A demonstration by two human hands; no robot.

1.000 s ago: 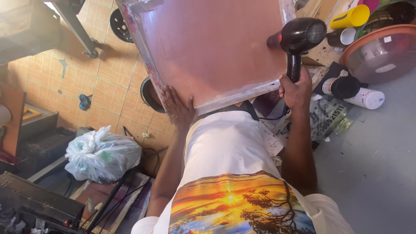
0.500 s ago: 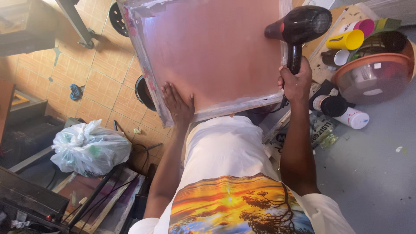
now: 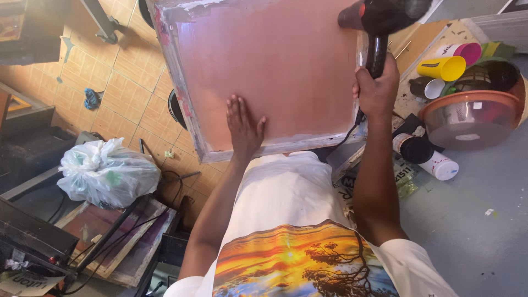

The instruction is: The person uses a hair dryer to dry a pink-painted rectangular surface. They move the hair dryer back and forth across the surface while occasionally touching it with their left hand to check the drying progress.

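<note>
A large rectangular printing screen with a pale, paint-smeared frame and a pinkish-brown mesh (image 3: 269, 66) is held up in front of the person's chest, tilted, above an orange tiled floor (image 3: 121, 93). The mesh looks smooth and evenly coloured, with a paler grey band along its lower edge; red and grey stains are seen on the left bar of the frame. The left hand (image 3: 245, 127) is laid flat against the lower part of the mesh, fingers spread slightly, palm over the bottom bar. A black hair dryer (image 3: 379, 16) is gripped by its handle in the right hand (image 3: 377, 91), fingers wrapped fully around it, with the nozzle pointed at the screen's upper right area. A black cord is seen hanging below that hand. To the right, a yellow plastic cup (image 3: 443, 68), a pink cup (image 3: 467, 52) and a clear plastic bowl with an orange rim (image 3: 467, 118) are set together on a grey surface. At the lower left, a knotted white plastic bag (image 3: 107, 173) lies on the floor.
</note>
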